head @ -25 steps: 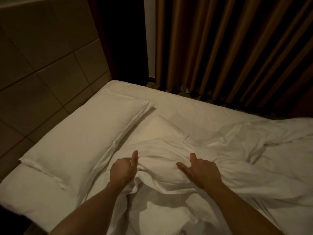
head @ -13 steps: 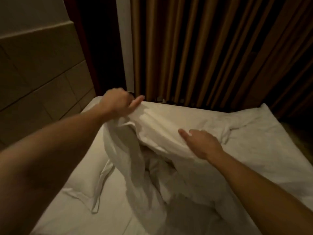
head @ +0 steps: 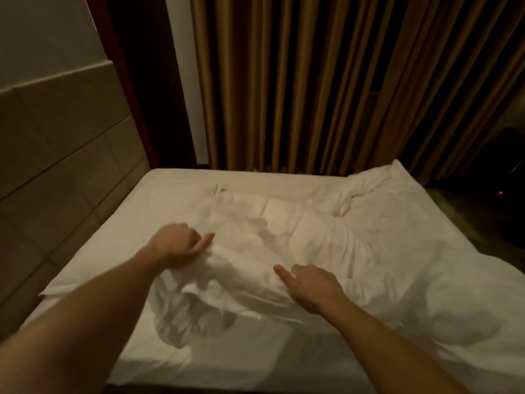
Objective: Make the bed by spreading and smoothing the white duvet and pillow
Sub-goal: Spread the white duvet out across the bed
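A rumpled white duvet (head: 326,240) lies across the middle and right of the bed, bunched near its upper edge. My left hand (head: 177,245) grips that bunched edge at the left, fingers curled into the cloth with the thumb pointing right. My right hand (head: 309,282) holds the same edge a little to the right, thumb stretched out on top and fingers tucked in the fabric. The white pillow (head: 93,251) lies flat along the left side of the bed, partly hidden behind my left forearm.
A tan tiled headboard wall (head: 56,155) runs along the left. Brown pleated curtains (head: 341,81) hang behind the far side of the bed. The white mattress sheet (head: 227,180) shows at the far edge. A dark object with a small red light (head: 500,192) sits at right.
Both hands have come down from a raised throw, and the duvet edge has dropped onto the bed and spread farther toward the far side. The view has tilted forward.
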